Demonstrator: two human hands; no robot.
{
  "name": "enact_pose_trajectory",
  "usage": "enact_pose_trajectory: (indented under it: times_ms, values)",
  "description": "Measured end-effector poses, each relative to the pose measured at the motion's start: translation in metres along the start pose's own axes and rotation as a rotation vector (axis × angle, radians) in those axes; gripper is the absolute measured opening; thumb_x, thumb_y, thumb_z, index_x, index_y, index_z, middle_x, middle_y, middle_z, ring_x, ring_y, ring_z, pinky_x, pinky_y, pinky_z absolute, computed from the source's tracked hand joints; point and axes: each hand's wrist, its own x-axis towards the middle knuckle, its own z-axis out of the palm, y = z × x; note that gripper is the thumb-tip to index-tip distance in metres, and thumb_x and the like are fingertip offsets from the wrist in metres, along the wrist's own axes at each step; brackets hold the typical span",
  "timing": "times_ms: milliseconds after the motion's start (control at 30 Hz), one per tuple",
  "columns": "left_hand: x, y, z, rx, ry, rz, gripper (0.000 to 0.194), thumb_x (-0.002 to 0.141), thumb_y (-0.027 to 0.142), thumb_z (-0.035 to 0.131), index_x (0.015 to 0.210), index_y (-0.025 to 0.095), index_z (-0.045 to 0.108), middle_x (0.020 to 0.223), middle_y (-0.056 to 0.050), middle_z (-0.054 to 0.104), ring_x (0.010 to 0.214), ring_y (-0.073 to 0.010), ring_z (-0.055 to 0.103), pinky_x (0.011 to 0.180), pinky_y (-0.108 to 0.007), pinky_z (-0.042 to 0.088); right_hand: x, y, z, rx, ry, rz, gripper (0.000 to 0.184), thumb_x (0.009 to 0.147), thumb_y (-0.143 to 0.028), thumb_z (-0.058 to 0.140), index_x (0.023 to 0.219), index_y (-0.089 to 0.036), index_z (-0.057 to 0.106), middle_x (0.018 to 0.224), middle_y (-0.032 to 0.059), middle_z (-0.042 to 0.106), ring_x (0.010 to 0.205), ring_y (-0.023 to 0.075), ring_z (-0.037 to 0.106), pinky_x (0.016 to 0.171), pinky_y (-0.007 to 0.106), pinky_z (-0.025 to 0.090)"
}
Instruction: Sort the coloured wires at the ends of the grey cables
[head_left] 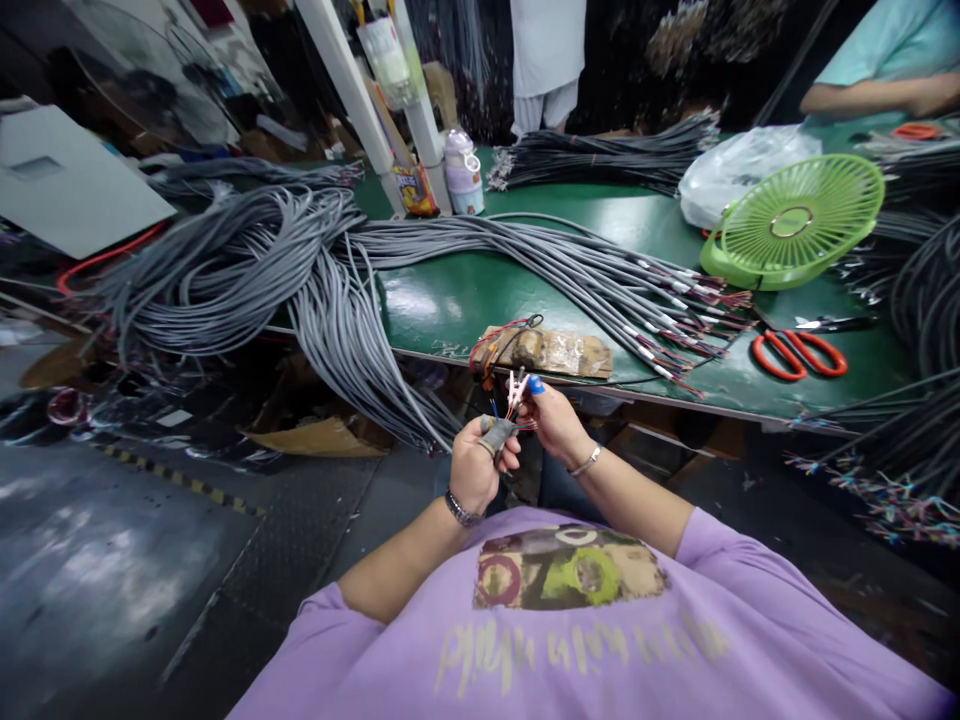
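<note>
My left hand [474,470] is closed around the end of a grey cable [498,434], just in front of the bench edge. Thin coloured wires [513,410] fan out of that end toward a small pale pink clip-like piece [516,388]. My right hand [561,428], with a blue cover on a fingertip, pinches at the wires close beside the pink piece. Behind both hands, a taped cardboard strip [566,353] with red and black leads lies along the bench edge. What sits between the right fingertips is too small to make out fully.
Grey cable bundles [247,260] lie across the green bench [427,300] and hang over its edge. Orange-handled scissors [799,355], a green fan [795,222], a plastic bag [742,170] and a lilac bottle [463,175] stand or lie there. Two people are across the bench.
</note>
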Motion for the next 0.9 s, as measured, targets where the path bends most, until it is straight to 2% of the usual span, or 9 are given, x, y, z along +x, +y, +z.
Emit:
enact_pose_trajectory:
  times_ms: [100, 167, 400, 700, 800, 900]
  values:
    - [0.002, 0.000, 0.001, -0.003, 0.009, 0.002, 0.026, 0.068, 0.037, 0.070, 0.068, 0.016, 0.056, 0.052, 0.002, 0.062, 0.035, -0.0072, 0.052, 0.032, -0.016, 0.027, 0.005, -0.002, 0.002, 0.132, -0.106, 0.179, 0.042, 0.073, -0.057, 0.066, 0.082, -0.016, 0.067, 0.068, 0.0010, 0.063, 0.055, 0.0091, 0.052, 0.049, 0.021, 0.044]
    - [0.004, -0.001, 0.001, 0.005, 0.009, -0.001, 0.025, 0.068, 0.037, 0.069, 0.068, 0.016, 0.056, 0.052, 0.002, 0.062, 0.035, -0.0073, 0.052, 0.032, -0.016, 0.027, 0.009, -0.003, 0.004, 0.188, -0.108, 0.234, 0.040, 0.076, -0.055, 0.065, 0.081, -0.015, 0.066, 0.068, 0.0012, 0.063, 0.056, 0.0096, 0.054, 0.049, 0.021, 0.044]
    - [0.004, -0.005, 0.002, 0.064, 0.003, -0.012, 0.027, 0.068, 0.038, 0.070, 0.065, 0.016, 0.055, 0.051, 0.002, 0.061, 0.034, -0.0068, 0.051, 0.032, -0.016, 0.026, 0.009, -0.004, 0.011, 0.243, -0.061, 0.233, 0.038, 0.079, -0.053, 0.063, 0.075, -0.015, 0.063, 0.061, -0.0001, 0.061, 0.050, 0.0088, 0.051, 0.049, 0.021, 0.045]
    - [-0.005, -0.003, -0.004, 0.055, 0.002, 0.016, 0.027, 0.069, 0.039, 0.070, 0.067, 0.015, 0.057, 0.052, 0.001, 0.062, 0.035, -0.0069, 0.051, 0.033, -0.016, 0.028, -0.004, -0.017, 0.000, 0.196, -0.140, 0.353, 0.052, 0.083, -0.064, 0.047, 0.081, -0.014, 0.062, 0.071, 0.0028, 0.064, 0.054, 0.0092, 0.055, 0.049, 0.021, 0.046]
    - [-0.006, -0.003, -0.003, 0.020, 0.010, 0.045, 0.027, 0.069, 0.039, 0.070, 0.068, 0.015, 0.057, 0.053, 0.001, 0.062, 0.036, -0.0069, 0.052, 0.034, -0.016, 0.029, 0.001, -0.021, -0.002, 0.150, -0.146, 0.356, 0.045, 0.083, -0.059, 0.053, 0.082, -0.015, 0.061, 0.069, 0.0015, 0.063, 0.053, 0.0090, 0.054, 0.049, 0.022, 0.047]
    - [-0.005, -0.001, -0.001, -0.011, 0.034, 0.061, 0.027, 0.068, 0.039, 0.071, 0.069, 0.015, 0.058, 0.054, 0.002, 0.062, 0.036, -0.0068, 0.052, 0.034, -0.016, 0.029, 0.005, -0.021, 0.000, 0.112, -0.137, 0.276, 0.032, 0.079, -0.047, 0.066, 0.081, -0.015, 0.062, 0.065, -0.0012, 0.060, 0.052, 0.0077, 0.051, 0.049, 0.020, 0.046]
